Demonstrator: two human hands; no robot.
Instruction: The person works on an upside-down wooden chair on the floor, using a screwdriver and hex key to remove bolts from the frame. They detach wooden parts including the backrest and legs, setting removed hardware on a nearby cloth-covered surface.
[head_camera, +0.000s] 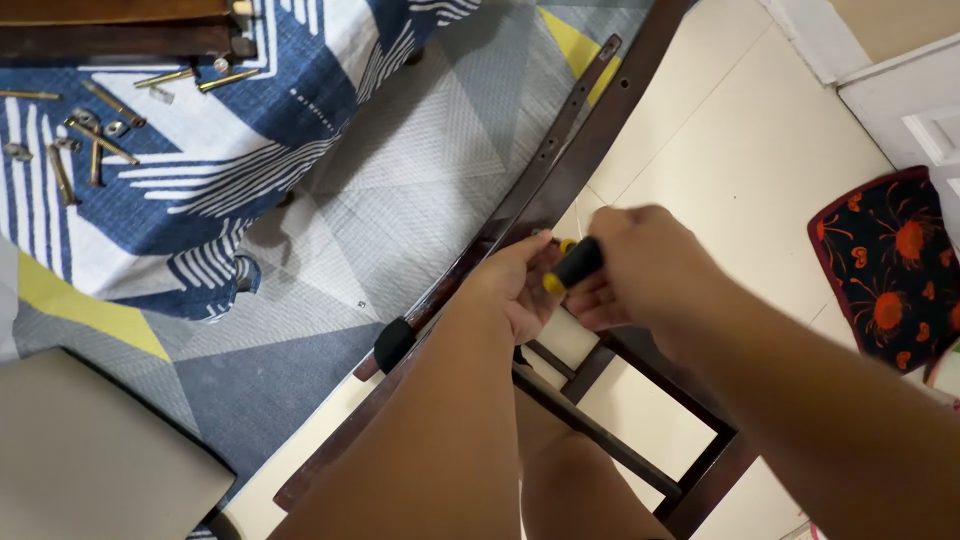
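My right hand (640, 265) is closed around a black and yellow screwdriver handle (572, 268), its tip hidden against a long dark wooden furniture rail (590, 140) that runs diagonally across the view. My left hand (515, 285) rests on the rail right beside the screwdriver, fingers curled at the spot where the tip meets the wood. A thinner dark slat (560, 125) lies along the rail. Below my hands, dark wooden crossbars (620, 440) of the same frame stand over the floor.
Several brass bolts and small fittings (90, 125) lie on a blue, grey and yellow patterned rug (400, 150) at the upper left. A grey cushion panel (90, 460) sits lower left. A black and orange floral mat (890, 270) lies on cream floor tiles (740, 130).
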